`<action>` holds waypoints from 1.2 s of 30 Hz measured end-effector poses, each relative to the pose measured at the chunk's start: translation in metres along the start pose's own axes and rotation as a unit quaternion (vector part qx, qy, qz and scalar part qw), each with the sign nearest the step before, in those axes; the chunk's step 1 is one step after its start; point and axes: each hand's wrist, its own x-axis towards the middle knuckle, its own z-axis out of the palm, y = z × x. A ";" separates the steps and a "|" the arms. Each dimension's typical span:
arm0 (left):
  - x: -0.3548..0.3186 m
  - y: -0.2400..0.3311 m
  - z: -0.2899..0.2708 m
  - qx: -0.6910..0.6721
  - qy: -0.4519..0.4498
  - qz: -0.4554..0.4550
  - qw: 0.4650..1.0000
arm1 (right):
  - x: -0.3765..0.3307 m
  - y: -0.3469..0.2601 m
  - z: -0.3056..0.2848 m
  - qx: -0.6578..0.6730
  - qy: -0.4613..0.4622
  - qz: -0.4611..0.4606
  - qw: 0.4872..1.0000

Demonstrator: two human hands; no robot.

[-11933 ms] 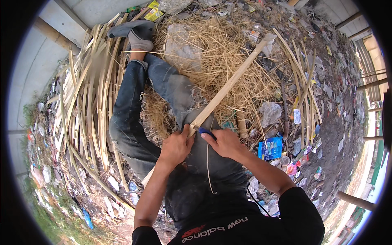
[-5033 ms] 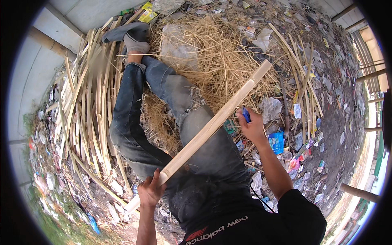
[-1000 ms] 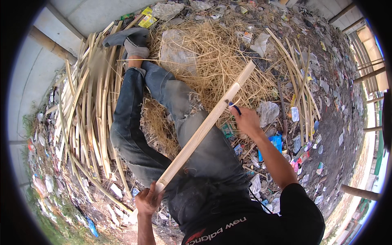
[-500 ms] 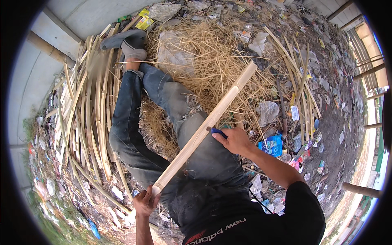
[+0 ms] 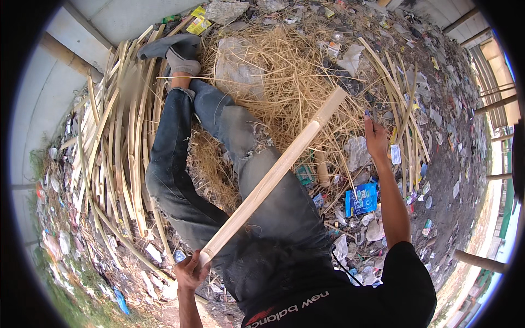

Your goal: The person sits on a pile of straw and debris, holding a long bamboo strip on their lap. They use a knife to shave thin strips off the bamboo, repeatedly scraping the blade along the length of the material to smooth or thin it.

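A split bamboo strip, pale with a node near its far end, lies slantwise over my thigh. My left hand is closed around its near end, by my hip. Out to the right, apart from the strip, my right hand is closed, with a small dark-blue bit of the knife showing at its fingers. Most of that knife is hidden by the hand. Below the right hand are a clear plastic scrap and a blue packet on the ground.
Many long bamboo strips are heaped left of my legs. Straw-like shavings cover the ground ahead, around a pale stone-like block. More strips lie at the right amid litter. A grey wall stands at the left.
My right hand has left the middle of the bamboo strip, moving right and farther out with the knife. The left hand keeps its hold; the strip has barely shifted.
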 end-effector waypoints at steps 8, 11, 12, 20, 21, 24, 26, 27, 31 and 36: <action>0.041 0.029 -0.024 -0.019 -0.126 -0.040 0.991 | -0.074 -0.068 0.055 0.112 -0.130 -0.059 0.983; 0.042 0.032 -0.031 0.000 -0.125 -0.048 0.991 | -0.079 -0.098 0.058 0.144 -0.156 -0.050 0.976; 0.043 0.033 -0.032 0.007 -0.127 -0.051 0.991 | -0.077 -0.107 0.058 0.152 -0.156 -0.027 0.976; 0.044 0.021 -0.029 0.016 -0.123 -0.051 0.991 | -0.039 -0.114 0.063 0.067 -0.108 -0.011 0.992; 0.044 0.020 -0.029 0.013 -0.123 -0.048 0.991 | -0.035 -0.116 0.062 0.064 -0.104 -0.002 0.992; 0.047 0.017 -0.028 -0.003 -0.122 -0.037 0.992 | -0.039 -0.120 0.067 0.060 -0.128 0.014 0.990; 0.049 0.012 -0.024 -0.024 -0.122 -0.026 0.992 | -0.053 -0.126 0.076 0.064 -0.150 0.004 0.987; 0.050 0.012 -0.023 -0.024 -0.121 -0.027 0.992 | -0.067 -0.130 0.082 0.069 -0.157 -0.009 0.985; 0.049 0.011 -0.027 -0.014 -0.129 -0.033 0.991 | -0.053 -0.133 0.070 0.072 -0.126 0.027 0.989; 0.051 0.011 -0.022 -0.014 -0.114 -0.018 0.993 | -0.035 -0.121 0.073 0.049 -0.137 0.026 0.989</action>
